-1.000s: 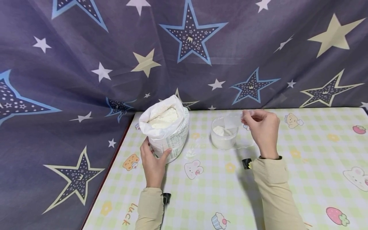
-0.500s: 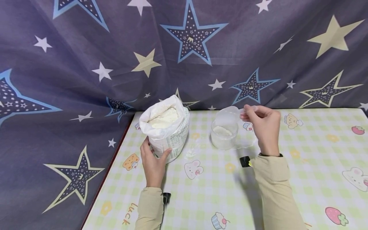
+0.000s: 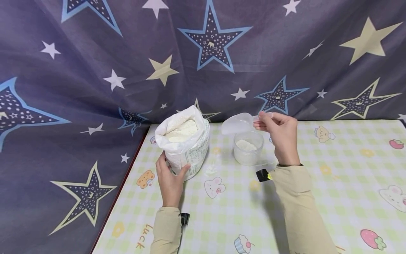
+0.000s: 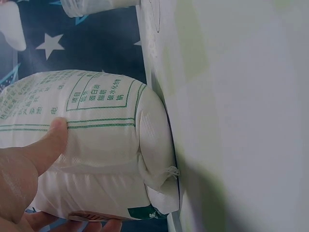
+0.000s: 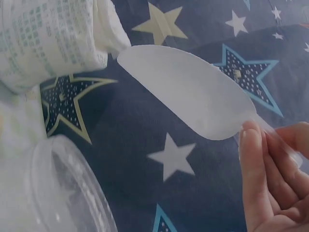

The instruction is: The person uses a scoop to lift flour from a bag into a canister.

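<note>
Head view: left hand [image 3: 171,181] has thumb and fingers spread wide around a white powder bag [image 3: 191,157] on the checked tablecloth [image 3: 212,222]. Right hand [image 3: 281,137] pinches a translucent scoop [image 3: 237,124] tight by the handle, up in the air near a clear round tub [image 3: 248,160] of powder [image 3: 245,145].

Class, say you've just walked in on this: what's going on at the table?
A person's left hand grips the side of an open white bag of pale powder. Their right hand pinches a translucent scoop by its handle, holding it raised, clear of both containers. A clear tub stands beside the bag on the patterned table, with some similar powder inside.
</note>
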The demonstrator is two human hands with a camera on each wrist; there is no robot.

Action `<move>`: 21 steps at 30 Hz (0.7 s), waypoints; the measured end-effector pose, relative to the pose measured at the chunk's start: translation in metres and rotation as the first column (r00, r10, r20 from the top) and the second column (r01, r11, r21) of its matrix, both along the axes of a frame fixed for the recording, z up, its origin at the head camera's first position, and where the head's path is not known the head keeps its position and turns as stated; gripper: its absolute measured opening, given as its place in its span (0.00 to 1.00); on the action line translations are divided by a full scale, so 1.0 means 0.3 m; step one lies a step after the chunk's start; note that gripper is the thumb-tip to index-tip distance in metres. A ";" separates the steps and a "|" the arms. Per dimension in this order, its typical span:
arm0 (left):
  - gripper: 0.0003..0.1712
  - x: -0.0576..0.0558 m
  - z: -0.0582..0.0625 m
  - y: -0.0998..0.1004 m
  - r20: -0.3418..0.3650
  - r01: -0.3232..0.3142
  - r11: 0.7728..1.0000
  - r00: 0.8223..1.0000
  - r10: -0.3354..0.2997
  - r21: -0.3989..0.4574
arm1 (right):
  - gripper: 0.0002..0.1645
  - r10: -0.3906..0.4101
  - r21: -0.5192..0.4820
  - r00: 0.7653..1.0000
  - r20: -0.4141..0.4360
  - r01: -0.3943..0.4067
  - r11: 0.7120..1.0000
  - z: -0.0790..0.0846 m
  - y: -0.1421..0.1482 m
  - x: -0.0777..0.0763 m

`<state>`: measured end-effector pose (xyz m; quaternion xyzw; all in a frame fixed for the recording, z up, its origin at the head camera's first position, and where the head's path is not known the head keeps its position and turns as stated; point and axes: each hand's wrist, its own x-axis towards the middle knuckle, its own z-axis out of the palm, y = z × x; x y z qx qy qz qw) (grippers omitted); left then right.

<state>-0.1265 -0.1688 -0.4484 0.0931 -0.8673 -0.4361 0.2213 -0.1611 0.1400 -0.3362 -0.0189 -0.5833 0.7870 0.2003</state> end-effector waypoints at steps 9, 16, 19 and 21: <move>0.56 0.001 -0.001 0.003 0.004 -0.006 1.000 1.000 0.006 -0.005 | 0.12 0.083 0.037 0.996 -0.037 -0.082 0.996 0.033 -0.075 -0.044; 0.56 0.000 -0.001 0.004 0.001 -0.003 1.000 1.000 0.003 -0.010 | 0.12 0.151 0.043 0.988 -0.030 -0.150 0.988 0.057 -0.135 -0.063; 0.56 -0.001 -0.002 0.004 0.000 -0.001 1.000 1.000 0.001 -0.008 | 0.12 0.184 0.023 0.982 -0.039 -0.183 0.983 0.069 -0.161 -0.070; 0.56 -0.002 -0.003 0.004 0.001 0.001 1.000 1.000 -0.001 -0.006 | 0.11 0.204 0.007 0.978 -0.043 -0.204 0.979 0.075 -0.176 -0.074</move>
